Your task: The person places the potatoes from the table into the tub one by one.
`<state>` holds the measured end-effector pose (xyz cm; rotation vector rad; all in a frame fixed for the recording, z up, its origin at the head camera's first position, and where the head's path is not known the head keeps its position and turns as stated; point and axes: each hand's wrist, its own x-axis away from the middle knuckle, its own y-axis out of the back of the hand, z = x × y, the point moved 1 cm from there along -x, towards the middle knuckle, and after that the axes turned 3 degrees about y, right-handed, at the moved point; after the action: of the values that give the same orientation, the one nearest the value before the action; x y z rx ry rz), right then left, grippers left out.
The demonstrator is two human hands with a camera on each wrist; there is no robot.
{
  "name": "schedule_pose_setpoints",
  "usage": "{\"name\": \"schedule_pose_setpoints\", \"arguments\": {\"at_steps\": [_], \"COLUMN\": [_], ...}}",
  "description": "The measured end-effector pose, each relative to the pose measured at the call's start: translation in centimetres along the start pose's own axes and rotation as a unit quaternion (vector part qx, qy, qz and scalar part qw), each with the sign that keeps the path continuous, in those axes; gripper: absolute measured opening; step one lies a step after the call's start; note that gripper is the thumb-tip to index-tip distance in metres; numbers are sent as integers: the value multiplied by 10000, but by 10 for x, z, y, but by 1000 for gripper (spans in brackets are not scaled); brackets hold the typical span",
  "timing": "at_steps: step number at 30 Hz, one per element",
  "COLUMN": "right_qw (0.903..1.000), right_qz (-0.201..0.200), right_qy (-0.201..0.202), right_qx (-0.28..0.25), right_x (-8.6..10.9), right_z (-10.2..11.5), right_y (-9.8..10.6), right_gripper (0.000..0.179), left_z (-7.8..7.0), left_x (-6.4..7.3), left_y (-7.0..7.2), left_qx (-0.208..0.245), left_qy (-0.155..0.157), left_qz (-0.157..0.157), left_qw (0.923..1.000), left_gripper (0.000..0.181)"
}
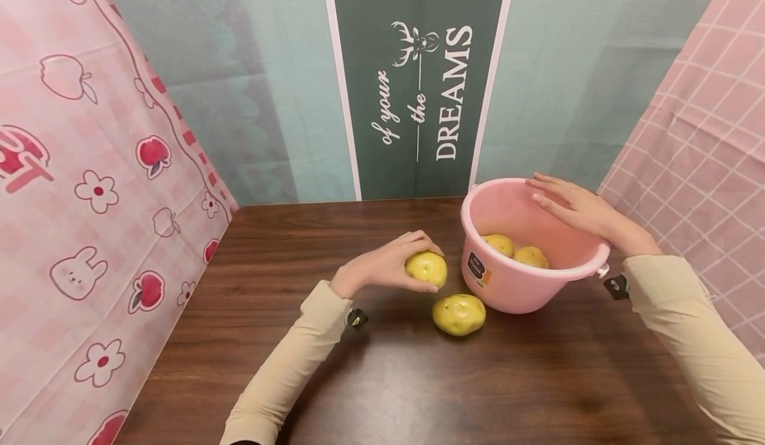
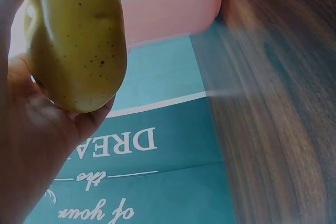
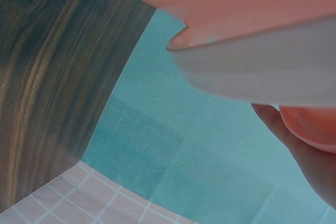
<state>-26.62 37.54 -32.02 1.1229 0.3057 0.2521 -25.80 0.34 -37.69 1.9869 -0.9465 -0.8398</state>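
Observation:
My left hand [image 1: 385, 264] grips a yellow potato [image 1: 430, 271] just above the table, its thumb and fingers around the sides. In the left wrist view that potato [image 2: 79, 40] looks glossy, with small dark specks. A second potato [image 1: 459, 315] lies on the table below it, near the foot of a pink bucket [image 1: 508, 287]. Two potatoes [image 1: 530, 257] show inside the bucket. My right hand [image 1: 574, 207] rests over the bucket's right rim with its fingers extended; in the right wrist view the bucket hides most of it.
A dark wooden table [image 1: 287, 246] bears everything. Behind it hangs a green cloth [image 1: 412, 173] with white lettering. Pink printed cloth [image 1: 119, 232] stands at the left and pink gridded cloth [image 1: 705, 166] at the right, close to the bucket. A white handle [image 3: 252, 72] crosses the right wrist view.

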Motion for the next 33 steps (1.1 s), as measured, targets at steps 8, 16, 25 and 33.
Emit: {"name": "schedule_pose_setpoints", "arguments": {"at_steps": [8, 16, 25, 33], "right_qw": [10000, 10000, 10000, 10000], "right_qz": [-8, 7, -27, -2], "right_qy": [5, 44, 78, 66], "right_qx": [15, 17, 23, -20], "right_x": [0, 0, 0, 1], "right_z": [-1, -2, -2, -1], "right_y": [0, 0, 0, 1], "right_gripper": [52, 51, 51, 51], "left_z": [-4, -8, -11, -11], "left_x": [-7, -10, -12, -15], "left_y": [1, 4, 9, 9], "left_qx": [3, 5, -18, -40], "left_qy": [-13, -3, -29, -41], "left_qz": [-31, 15, -102, -155], "left_qw": [10000, 10000, 9999, 9999], "left_gripper": [52, 53, 52, 53]}}
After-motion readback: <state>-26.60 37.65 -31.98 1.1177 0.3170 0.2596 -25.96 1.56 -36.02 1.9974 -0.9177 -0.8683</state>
